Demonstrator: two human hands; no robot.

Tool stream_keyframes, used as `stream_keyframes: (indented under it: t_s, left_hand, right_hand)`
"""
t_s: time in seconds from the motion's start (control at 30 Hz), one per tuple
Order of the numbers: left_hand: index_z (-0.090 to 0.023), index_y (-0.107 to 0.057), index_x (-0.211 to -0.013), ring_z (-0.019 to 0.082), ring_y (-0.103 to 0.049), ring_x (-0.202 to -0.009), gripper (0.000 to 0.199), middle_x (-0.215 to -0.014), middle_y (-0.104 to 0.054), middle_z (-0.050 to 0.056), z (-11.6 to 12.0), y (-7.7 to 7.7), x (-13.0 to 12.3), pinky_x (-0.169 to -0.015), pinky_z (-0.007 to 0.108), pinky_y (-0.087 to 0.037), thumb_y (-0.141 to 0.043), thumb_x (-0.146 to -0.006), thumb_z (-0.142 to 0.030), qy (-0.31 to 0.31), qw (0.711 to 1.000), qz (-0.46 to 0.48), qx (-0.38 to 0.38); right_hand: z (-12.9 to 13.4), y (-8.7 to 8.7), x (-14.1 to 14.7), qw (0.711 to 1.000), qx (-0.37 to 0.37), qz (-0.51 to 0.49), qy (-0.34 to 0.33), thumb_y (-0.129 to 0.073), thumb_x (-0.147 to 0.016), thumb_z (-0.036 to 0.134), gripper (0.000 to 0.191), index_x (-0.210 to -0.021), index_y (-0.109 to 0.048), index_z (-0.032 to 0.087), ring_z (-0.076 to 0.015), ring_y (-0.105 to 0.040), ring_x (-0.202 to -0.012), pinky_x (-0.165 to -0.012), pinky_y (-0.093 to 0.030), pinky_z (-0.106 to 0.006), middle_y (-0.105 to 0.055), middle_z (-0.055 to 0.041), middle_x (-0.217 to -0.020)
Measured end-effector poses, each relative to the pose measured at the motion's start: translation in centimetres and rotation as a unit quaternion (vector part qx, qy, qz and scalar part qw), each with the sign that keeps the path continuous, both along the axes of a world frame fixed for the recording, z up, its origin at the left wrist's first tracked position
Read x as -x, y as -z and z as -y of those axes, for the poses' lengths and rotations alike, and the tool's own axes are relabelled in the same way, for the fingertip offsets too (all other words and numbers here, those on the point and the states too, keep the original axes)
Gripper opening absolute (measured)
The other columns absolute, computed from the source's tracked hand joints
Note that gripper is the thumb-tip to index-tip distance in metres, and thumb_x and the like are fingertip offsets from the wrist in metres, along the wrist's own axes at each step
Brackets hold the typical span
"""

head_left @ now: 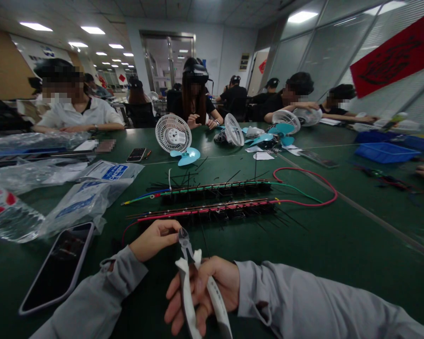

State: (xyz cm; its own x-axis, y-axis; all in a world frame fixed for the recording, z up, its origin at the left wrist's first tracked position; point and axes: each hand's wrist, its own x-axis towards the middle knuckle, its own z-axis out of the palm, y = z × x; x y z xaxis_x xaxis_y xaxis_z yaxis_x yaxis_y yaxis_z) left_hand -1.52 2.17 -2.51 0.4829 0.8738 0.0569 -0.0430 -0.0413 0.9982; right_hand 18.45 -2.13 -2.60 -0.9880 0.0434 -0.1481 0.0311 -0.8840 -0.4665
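Note:
White-handled cutting pliers rest in my right hand, whose fingers are wrapped round the handles, with the jaws pointing away from me. My left hand is closed in a pinch at the tip of the jaws; what it holds there, if anything, is too small to make out. Just beyond both hands lies a long black strip with a red cable along it. Behind that is a second strip with a green cable. Thin black ties stick out of both strips.
A phone, plastic bags and a water bottle lie at the left. Fan guards and light-blue blades stand farther back. Blue trays are at the right. Several people sit around the green table.

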Motion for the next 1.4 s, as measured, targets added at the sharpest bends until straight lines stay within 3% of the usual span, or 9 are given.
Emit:
stream_keyframes:
  t_s: [0.43,0.7,1.17,1.4]
  left_hand:
    - [-0.012,-0.066,-0.076,0.014,-0.057,-0.070,0.020,-0.076,-0.064,0.003,0.0,-0.2,-0.1,-0.069,0.025,-0.045,-0.070,-0.075,-0.031,0.011,1.000,0.008,0.000]
    - [-0.012,-0.065,-0.074,0.014,-0.056,-0.069,0.022,-0.074,-0.063,0.003,0.0,-0.4,-0.1,-0.068,0.025,-0.044,-0.070,-0.075,-0.033,0.005,1.000,0.001,-0.010]
    - [-0.011,-0.064,-0.075,0.014,-0.056,-0.067,0.025,-0.075,-0.063,0.004,0.1,-0.3,-0.1,-0.067,0.025,-0.044,-0.070,-0.074,-0.035,0.000,1.000,0.001,-0.003]
    - [-0.012,-0.066,-0.077,0.014,-0.057,-0.069,0.022,-0.076,-0.064,0.004,0.1,-0.2,0.0,-0.069,0.026,-0.044,-0.070,-0.075,-0.033,0.005,1.000,0.001,0.002]
  right_hand:
    - [-0.5,0.2,0.1,0.997,0.039,-0.045,-0.049,-0.045,-0.064,0.022,0.055,-0.116,-0.051,0.005,-0.0290,-0.062,-0.096,-0.054,-0.052,-0.026,-0.061,-0.0187,-0.106]
    - [-0.1,-1.0,0.0,1.000,0.016,-0.004,-0.016,-0.044,-0.055,0.008,0.064,-0.118,-0.051,0.006,-0.0289,-0.060,-0.102,-0.061,-0.052,-0.024,-0.059,-0.0181,-0.111]
    - [-0.1,-0.9,0.0,1.000,0.017,0.012,-0.014,-0.043,-0.052,0.009,0.068,-0.120,-0.049,0.007,-0.0300,-0.060,-0.102,-0.069,-0.049,-0.029,-0.059,-0.0183,-0.112]
    - [-0.6,-1.3,0.0,0.999,0.010,0.022,-0.049,-0.045,-0.053,0.011,0.067,-0.120,-0.049,0.008,-0.0309,-0.057,-0.107,-0.070,-0.051,-0.029,-0.058,-0.0176,-0.114]
